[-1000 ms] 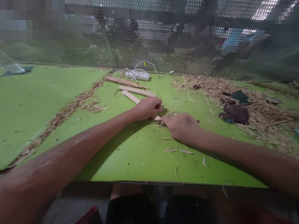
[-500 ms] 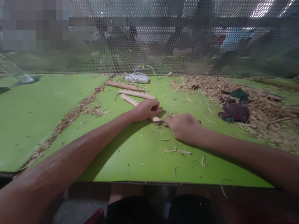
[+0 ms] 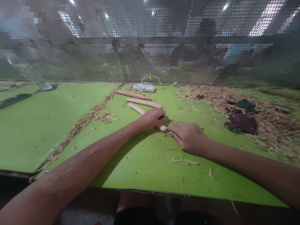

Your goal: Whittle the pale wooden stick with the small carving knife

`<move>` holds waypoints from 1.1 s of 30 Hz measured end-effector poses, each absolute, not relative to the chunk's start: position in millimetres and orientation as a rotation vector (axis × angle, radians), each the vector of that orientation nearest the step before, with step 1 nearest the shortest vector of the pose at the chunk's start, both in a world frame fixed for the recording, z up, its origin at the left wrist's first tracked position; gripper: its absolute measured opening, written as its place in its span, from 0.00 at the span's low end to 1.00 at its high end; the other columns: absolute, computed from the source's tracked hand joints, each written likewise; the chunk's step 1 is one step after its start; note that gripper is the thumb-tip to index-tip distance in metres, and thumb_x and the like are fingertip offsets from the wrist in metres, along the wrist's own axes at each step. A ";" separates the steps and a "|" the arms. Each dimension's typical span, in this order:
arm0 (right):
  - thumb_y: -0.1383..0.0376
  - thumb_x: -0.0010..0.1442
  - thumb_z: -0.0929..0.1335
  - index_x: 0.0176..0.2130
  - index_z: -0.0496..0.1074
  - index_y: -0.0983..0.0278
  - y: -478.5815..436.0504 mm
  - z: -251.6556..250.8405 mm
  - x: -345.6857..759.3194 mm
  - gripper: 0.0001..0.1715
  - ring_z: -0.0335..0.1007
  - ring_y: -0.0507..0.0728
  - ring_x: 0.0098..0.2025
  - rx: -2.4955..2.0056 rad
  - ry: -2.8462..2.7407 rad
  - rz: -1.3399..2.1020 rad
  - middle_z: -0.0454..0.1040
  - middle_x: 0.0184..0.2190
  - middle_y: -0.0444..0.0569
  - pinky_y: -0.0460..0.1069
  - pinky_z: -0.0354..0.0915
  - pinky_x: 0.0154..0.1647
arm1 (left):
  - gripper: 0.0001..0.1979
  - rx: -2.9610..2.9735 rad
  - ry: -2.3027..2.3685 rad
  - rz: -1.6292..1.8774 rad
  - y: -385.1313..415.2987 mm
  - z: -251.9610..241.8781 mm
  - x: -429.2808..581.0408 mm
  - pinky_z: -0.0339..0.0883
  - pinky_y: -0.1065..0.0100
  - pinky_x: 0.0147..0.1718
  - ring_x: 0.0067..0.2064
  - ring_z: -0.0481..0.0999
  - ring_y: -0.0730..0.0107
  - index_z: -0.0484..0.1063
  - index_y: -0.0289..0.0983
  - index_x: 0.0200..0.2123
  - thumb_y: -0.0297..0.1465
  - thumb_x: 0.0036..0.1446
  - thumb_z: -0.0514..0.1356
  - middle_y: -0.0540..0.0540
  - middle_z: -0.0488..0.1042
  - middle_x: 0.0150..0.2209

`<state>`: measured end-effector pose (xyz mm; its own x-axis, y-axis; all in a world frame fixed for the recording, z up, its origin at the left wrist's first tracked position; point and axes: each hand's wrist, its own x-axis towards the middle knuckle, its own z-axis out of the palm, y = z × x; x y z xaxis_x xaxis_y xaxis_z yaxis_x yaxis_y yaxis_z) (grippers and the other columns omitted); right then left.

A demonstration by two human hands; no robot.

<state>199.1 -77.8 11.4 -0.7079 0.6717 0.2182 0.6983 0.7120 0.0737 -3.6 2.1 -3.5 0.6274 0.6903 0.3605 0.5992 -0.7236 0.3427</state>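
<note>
My left hand (image 3: 152,119) is closed over a pale wooden stick (image 3: 136,108) that lies slantwise on the green tabletop (image 3: 140,159). The stick's rounded near end pokes out past my fingers. Just to its right, my right hand (image 3: 189,137) is closed round a small knife (image 3: 167,131). Only a bit of its dark blade shows, close to the stick's end, and most of the handle is hidden in my fist. Behind my left hand lie a second pale stick (image 3: 144,102) and a rougher strip of wood (image 3: 133,94). Curled shavings (image 3: 192,162) are scattered in front of my right hand.
Heaped wood shavings (image 3: 211,93) cover the back right, with maroon sheets (image 3: 243,122) and a green sheet (image 3: 246,105) on them. A white device with a cable (image 3: 144,87) sits by the perforated screen (image 3: 131,59). At left are a leaning clear bottle (image 3: 30,73) and a dark strip (image 3: 15,100).
The view has tilted up and shifted left. The knife blade, earlier across the stick's end, now shows less and sits to its right; both hands keep their hold.
</note>
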 end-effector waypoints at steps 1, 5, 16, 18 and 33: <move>0.63 0.69 0.57 0.38 0.74 0.68 -78.0 11.7 200.0 0.20 0.62 0.50 0.22 -1.086 -2.717 -0.212 0.75 0.28 0.49 0.46 0.49 0.23 | 0.14 2.673 1.062 0.709 0.9 -3.1 -4.3 0.51 0.70 0.28 0.29 0.62 0.72 0.63 0.36 0.24 0.33 0.62 0.54 0.50 0.66 0.26; 0.64 0.69 0.59 0.41 0.75 0.69 -77.3 12.1 201.4 0.18 0.66 0.53 0.27 -1.077 -2.650 -0.165 0.77 0.32 0.51 0.47 0.54 0.26 | 0.16 2.710 1.087 0.692 -3.8 0.1 -5.1 0.48 0.69 0.26 0.26 0.60 0.73 0.64 0.36 0.23 0.33 0.64 0.53 0.50 0.66 0.24; 0.65 0.68 0.60 0.40 0.75 0.68 -76.0 13.6 200.0 0.16 0.69 0.53 0.27 -1.114 -2.628 -0.092 0.78 0.31 0.52 0.47 0.57 0.27 | 0.21 2.830 1.082 0.800 -4.4 -0.7 -5.3 0.48 0.68 0.25 0.24 0.60 0.72 0.67 0.35 0.22 0.36 0.67 0.50 0.47 0.70 0.23; 0.65 0.68 0.60 0.40 0.75 0.69 -76.7 14.3 199.9 0.16 0.69 0.53 0.27 -1.082 -2.626 -0.052 0.77 0.31 0.52 0.47 0.58 0.28 | 0.22 2.831 1.078 0.841 -5.0 -0.5 -5.9 0.48 0.68 0.25 0.22 0.58 0.73 0.67 0.35 0.21 0.36 0.67 0.50 0.48 0.68 0.21; 0.65 0.69 0.61 0.46 0.75 0.67 -73.7 11.7 201.3 0.16 0.73 0.55 0.34 -0.928 -2.675 -0.087 0.80 0.38 0.52 0.49 0.61 0.32 | 0.24 2.782 0.980 0.887 -10.7 9.3 -5.0 0.43 0.70 0.21 0.17 0.49 0.79 0.61 0.35 0.16 0.38 0.63 0.56 0.54 0.57 0.14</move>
<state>201.3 -73.7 11.7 -0.7431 0.5948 0.3066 0.6135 0.7885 -0.0429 -5.0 -10.7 9.3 0.6318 0.5921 0.5002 0.5567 -0.7957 0.2388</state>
